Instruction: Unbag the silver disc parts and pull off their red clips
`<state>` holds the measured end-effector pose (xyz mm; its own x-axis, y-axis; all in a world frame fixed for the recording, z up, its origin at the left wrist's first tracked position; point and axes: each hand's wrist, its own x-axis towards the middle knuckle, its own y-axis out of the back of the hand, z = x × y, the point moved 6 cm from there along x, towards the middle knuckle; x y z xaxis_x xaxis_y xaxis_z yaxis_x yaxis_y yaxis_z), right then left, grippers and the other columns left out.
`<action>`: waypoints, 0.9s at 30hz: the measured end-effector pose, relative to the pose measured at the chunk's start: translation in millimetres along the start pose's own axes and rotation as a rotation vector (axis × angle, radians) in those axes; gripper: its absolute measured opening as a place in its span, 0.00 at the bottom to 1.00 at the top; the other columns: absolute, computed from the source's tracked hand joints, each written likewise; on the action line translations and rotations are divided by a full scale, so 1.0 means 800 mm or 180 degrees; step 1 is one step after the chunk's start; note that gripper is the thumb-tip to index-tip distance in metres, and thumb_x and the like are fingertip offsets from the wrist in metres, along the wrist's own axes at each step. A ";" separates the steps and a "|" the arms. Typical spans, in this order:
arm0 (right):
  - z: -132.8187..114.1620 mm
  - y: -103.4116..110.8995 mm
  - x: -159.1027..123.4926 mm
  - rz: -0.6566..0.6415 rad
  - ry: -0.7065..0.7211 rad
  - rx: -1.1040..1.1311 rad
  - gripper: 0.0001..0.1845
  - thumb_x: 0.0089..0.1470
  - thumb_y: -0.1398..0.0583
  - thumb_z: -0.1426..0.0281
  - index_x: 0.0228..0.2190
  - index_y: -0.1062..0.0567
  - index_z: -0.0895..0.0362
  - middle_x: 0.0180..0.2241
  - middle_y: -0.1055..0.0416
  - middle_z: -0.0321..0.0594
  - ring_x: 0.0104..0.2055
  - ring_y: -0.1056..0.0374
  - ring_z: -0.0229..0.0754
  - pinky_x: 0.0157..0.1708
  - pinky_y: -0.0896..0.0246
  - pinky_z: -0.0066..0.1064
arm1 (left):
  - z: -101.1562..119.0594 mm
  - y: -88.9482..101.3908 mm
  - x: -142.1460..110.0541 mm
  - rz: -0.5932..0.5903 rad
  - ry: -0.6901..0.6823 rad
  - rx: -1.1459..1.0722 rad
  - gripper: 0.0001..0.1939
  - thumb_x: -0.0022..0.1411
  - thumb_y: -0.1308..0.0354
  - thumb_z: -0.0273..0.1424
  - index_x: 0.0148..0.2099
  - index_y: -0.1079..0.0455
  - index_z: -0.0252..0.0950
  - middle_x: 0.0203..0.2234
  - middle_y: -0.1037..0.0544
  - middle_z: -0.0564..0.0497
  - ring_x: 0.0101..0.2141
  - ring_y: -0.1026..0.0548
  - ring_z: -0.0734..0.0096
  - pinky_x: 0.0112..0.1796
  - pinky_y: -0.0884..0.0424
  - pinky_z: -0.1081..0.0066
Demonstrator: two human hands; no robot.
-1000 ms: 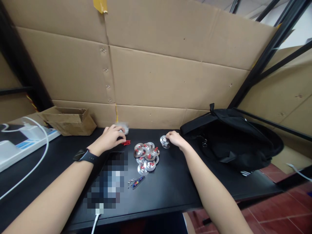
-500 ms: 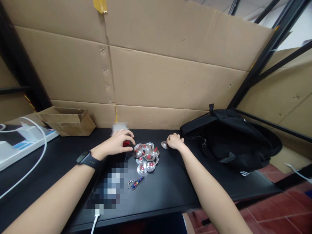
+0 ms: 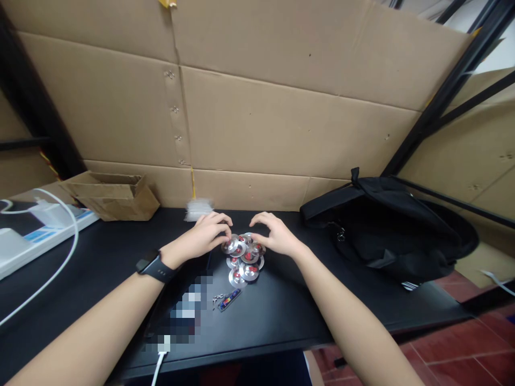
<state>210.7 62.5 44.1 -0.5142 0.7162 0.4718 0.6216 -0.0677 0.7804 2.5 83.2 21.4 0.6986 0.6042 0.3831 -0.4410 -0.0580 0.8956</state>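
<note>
I have both of the person's hands at the pile of silver discs (image 3: pixel 249 272), which sits on the black tabletop (image 3: pixel 281 321), its pieces overlapping and marked with red. The left hand (image 3: pixel 204 236) comes in at the pile's upper left, wrist low, palm turned toward it, fingers curved and thumb beneath them at the edge of the topmost disc there; from here I can't tell whether it pinches that disc or merely rests by it. The right hand (image 3: pixel 278 236) mirrors it at the pile's upper right, index finger arched above, thumb stretched toward the nearest discs, with a clear gap between the two, so I read that hand as loose and holding nothing. Half a second ago the right hand was off to the pile's right, over a lone disc; now it has swung in to the pile, and its palm covers the spot where that disc lay, so I can't see where it is. The left hand has also edged nearer the pile. The colourful strip with a chain (image 3: pixel 229 300) stays below the pile, and the black bag (image 3: pixel 386 225) stays well to its right.
</note>
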 end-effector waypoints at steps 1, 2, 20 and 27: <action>-0.011 -0.004 0.000 -0.0029 0.0174 0.0070 0.12 0.57 0.34 0.69 0.43 0.24 0.51 0.47 0.26 0.40 0.50 0.33 0.45 0.53 0.40 0.39 | 0.003 0.003 0.001 0.0044 0.0005 -0.0024 0.07 0.70 0.44 0.36 0.41 0.25 0.43 0.52 0.28 0.50 0.55 0.34 0.57 0.54 0.39 0.57; -0.021 -0.008 0.001 -0.0048 0.0289 0.0087 0.12 0.56 0.33 0.69 0.43 0.24 0.51 0.47 0.26 0.40 0.50 0.32 0.45 0.53 0.40 0.39 | 0.007 0.005 0.001 0.0085 0.0012 -0.0055 0.07 0.70 0.44 0.36 0.41 0.25 0.43 0.53 0.29 0.50 0.55 0.35 0.57 0.55 0.40 0.56; -0.035 -0.033 0.000 0.0056 -0.0219 0.0371 0.26 0.48 0.28 0.58 0.46 0.27 0.49 0.47 0.24 0.37 0.49 0.29 0.47 0.52 0.44 0.41 | 0.048 0.041 0.005 0.0890 -0.0091 -0.0184 0.09 0.69 0.43 0.37 0.41 0.23 0.42 0.48 0.28 0.48 0.51 0.31 0.60 0.55 0.36 0.57; -0.014 -0.026 0.002 0.0665 -0.0788 0.2116 0.21 0.55 0.33 0.60 0.47 0.31 0.51 0.51 0.25 0.42 0.52 0.29 0.46 0.47 0.35 0.36 | 0.035 0.062 0.001 0.1542 0.0448 -0.0485 0.10 0.70 0.46 0.36 0.39 0.27 0.38 0.41 0.27 0.48 0.45 0.28 0.64 0.50 0.33 0.63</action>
<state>190.5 57.1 33.4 -0.2464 0.8755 0.4156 0.9592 0.1589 0.2338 -3.1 58.2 72.6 0.3165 0.6384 0.7016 -0.7789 -0.2473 0.5763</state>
